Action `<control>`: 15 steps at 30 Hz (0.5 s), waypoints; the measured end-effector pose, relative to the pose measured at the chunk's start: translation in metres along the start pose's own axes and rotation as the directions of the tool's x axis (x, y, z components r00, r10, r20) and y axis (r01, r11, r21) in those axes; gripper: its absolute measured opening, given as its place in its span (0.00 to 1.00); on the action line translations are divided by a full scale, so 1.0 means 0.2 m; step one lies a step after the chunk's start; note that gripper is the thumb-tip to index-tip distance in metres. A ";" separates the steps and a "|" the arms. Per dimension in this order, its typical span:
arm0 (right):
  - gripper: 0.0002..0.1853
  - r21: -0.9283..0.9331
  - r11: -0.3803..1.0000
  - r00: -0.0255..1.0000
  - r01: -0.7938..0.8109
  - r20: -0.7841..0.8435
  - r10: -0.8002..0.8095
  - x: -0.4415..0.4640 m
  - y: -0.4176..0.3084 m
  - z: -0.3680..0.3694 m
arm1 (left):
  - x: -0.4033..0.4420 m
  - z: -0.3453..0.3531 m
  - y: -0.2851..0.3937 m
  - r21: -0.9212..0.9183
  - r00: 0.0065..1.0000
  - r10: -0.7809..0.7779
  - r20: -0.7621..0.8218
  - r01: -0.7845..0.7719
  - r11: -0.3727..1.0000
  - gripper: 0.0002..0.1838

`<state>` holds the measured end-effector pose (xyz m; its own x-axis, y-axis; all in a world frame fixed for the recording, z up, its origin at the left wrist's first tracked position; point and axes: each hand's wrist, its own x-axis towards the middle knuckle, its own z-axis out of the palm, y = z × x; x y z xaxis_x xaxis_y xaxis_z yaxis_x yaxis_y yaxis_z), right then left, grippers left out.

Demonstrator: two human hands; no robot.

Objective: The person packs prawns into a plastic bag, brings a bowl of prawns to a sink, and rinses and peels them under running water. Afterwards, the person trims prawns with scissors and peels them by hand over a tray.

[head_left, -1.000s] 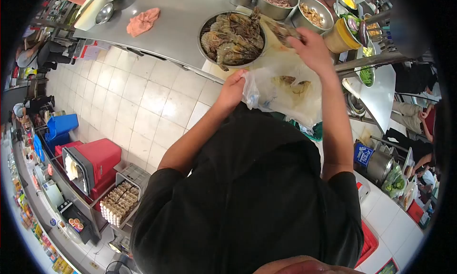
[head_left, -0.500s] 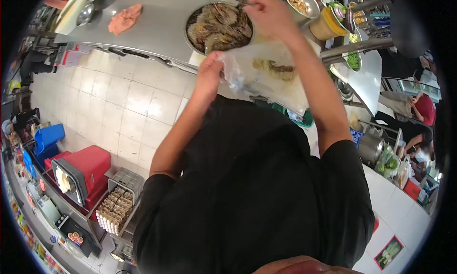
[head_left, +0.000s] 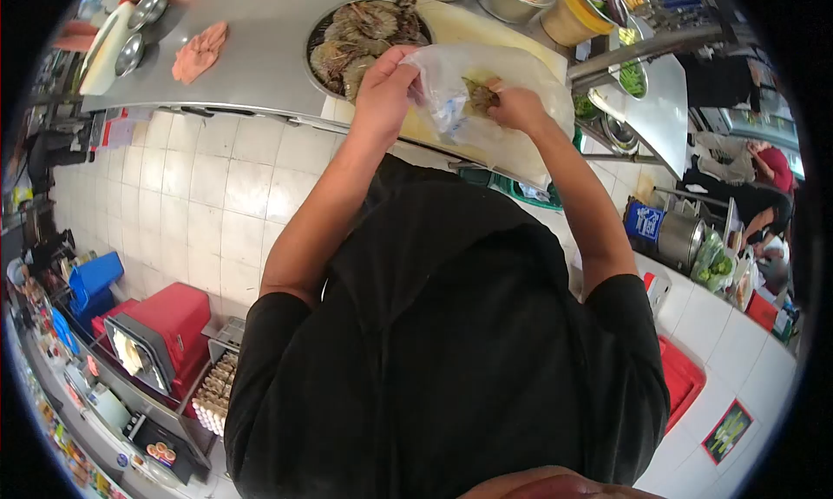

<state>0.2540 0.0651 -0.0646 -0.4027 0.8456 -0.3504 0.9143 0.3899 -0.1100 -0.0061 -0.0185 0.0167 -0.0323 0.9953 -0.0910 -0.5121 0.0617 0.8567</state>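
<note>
Pinches edge of plastic bag (head_left: 447, 78) in left grip (head_left: 388, 87), clamped on it just beside bowl (head_left: 307, 58) of prawns (head_left: 360, 23). Touches single greenish-brown prawn (head_left: 481, 96) with right grip (head_left: 519, 110), at middle of bag; cannot tell if clamped or merely resting on it, nor if inside or on top of bag. Beneath bag: yellowish cutting board (head_left: 468, 26), on steel table (head_left: 256, 69). Farther left on table: pink cloth (head_left: 200, 54), well apart from bag.
</note>
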 end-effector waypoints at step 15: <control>0.16 0.200 0.975 0.990 -0.091 -0.085 0.110 -0.10 0.22 -0.07 | -0.04 -0.03 -0.11 -0.038 0.997 -0.052 -0.063 0.049 0.998 0.12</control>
<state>0.3011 0.0705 -0.0486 -0.3022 0.9111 -0.2804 0.9372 0.2303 -0.2618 0.0000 -0.0290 -0.0043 -0.0594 0.9842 -0.1667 -0.5452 0.1079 0.8313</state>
